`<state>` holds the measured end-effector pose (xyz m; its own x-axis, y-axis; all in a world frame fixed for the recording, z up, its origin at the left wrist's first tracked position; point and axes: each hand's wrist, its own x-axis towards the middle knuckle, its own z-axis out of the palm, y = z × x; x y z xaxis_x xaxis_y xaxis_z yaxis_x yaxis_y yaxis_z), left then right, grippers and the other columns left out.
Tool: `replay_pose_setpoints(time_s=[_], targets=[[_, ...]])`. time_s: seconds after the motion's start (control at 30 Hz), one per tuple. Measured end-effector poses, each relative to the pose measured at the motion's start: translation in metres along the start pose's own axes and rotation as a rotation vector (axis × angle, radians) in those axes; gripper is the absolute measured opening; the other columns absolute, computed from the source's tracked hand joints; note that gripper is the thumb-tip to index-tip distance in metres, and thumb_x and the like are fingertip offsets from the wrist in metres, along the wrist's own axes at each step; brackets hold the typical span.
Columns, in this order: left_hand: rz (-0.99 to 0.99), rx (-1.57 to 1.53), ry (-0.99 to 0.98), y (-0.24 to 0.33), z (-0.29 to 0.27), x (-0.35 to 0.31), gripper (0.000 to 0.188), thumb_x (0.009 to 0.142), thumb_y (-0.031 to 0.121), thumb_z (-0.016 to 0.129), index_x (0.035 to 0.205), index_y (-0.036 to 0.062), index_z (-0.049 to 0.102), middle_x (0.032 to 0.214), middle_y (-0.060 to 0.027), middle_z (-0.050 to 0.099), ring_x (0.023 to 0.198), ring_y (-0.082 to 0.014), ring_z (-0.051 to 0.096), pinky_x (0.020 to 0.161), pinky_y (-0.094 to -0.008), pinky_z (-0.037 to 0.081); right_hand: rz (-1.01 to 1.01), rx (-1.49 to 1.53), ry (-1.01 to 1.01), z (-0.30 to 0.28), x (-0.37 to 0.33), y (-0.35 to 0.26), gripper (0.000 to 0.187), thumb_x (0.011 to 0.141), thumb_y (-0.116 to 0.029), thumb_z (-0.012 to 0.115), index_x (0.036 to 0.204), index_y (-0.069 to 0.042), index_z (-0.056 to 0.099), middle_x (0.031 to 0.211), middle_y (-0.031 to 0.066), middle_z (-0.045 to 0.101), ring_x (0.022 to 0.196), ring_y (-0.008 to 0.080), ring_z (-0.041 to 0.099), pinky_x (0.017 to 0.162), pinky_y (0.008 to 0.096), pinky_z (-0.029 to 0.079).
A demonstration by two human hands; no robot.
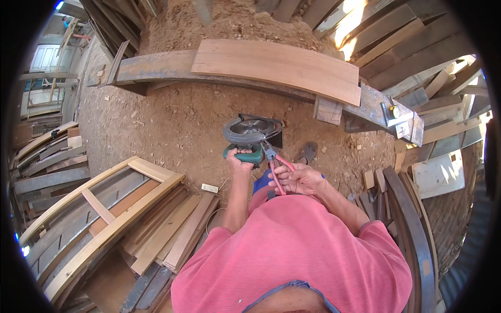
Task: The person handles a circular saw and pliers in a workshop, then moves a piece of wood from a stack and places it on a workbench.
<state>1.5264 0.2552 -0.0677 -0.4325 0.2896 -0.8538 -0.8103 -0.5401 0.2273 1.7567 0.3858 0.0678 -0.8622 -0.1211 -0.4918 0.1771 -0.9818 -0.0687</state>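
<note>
My left hand (239,161) is wrapped round the green handle of a circular saw (249,130), held up in front of my body with its round blade and guard facing upward. In my right hand (301,180) are pliers with pink-red handles (277,180). Their grey jaws (269,150) reach to the saw beside its blade; I cannot tell what exactly they touch. My right fingers are curled about the handles.
Ahead, a wide plank (276,68) lies on a long wooden bench (156,66). A yellow-and-black tape measure (395,112) sits at the bench's right end. Left of me, a wooden frame (99,206) rests on stacked boards (169,229). A white power strip (210,188) lies nearby. Boards lean at right.
</note>
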Motion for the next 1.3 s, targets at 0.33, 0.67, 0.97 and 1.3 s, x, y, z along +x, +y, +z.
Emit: replay_pose_setpoints(time_s=[0.33,0.67,0.97,1.3], targets=[[0.028,0.047,-0.078,-0.011,-0.011,0.001,0.015,0.071,0.012,0.057,0.062,0.0128,0.046,0.057,-0.0033,0.049,0.055,-0.0198,0.051,0.061,-0.0366,0.045,-0.051,0.116,-0.048,-0.012,-0.011,0.007,0.037,0.091,0.005,0.049,0.127,0.010,0.054,0.132,0.0277,0.056,0.121,0.0432,0.060,0.101,0.0563,0.052],[0.017,0.096,-0.039,-0.013,-0.014,0.004,0.014,0.072,0.015,0.059,0.063,0.0122,0.048,0.058,-0.0042,0.050,0.056,-0.0204,0.051,0.063,-0.0376,0.046,-0.043,0.289,-0.078,-0.023,-0.004,0.011,0.025,0.088,0.004,0.047,0.109,-0.001,0.060,0.113,0.0219,0.061,0.092,0.0298,0.066,0.078,0.0450,0.057],[0.042,0.144,-0.088,-0.008,-0.010,-0.002,0.013,0.071,0.012,0.057,0.065,0.0132,0.046,0.059,-0.0027,0.047,0.055,-0.0178,0.050,0.060,-0.0358,0.045,-0.005,0.023,0.066,-0.019,-0.013,0.005,0.015,0.086,0.004,0.048,0.095,-0.007,0.054,0.094,0.0165,0.060,0.079,0.0244,0.062,0.065,0.0404,0.053],[0.026,0.274,-0.165,-0.013,0.010,-0.015,0.015,0.072,0.016,0.059,0.065,0.0128,0.046,0.062,-0.0054,0.049,0.060,-0.0235,0.049,0.065,-0.0411,0.046,0.122,-0.665,0.303,-0.001,-0.017,-0.023,0.019,0.094,-0.004,0.052,0.111,0.001,0.057,0.104,0.0190,0.066,0.078,0.0262,0.068,0.066,0.0361,0.057]])
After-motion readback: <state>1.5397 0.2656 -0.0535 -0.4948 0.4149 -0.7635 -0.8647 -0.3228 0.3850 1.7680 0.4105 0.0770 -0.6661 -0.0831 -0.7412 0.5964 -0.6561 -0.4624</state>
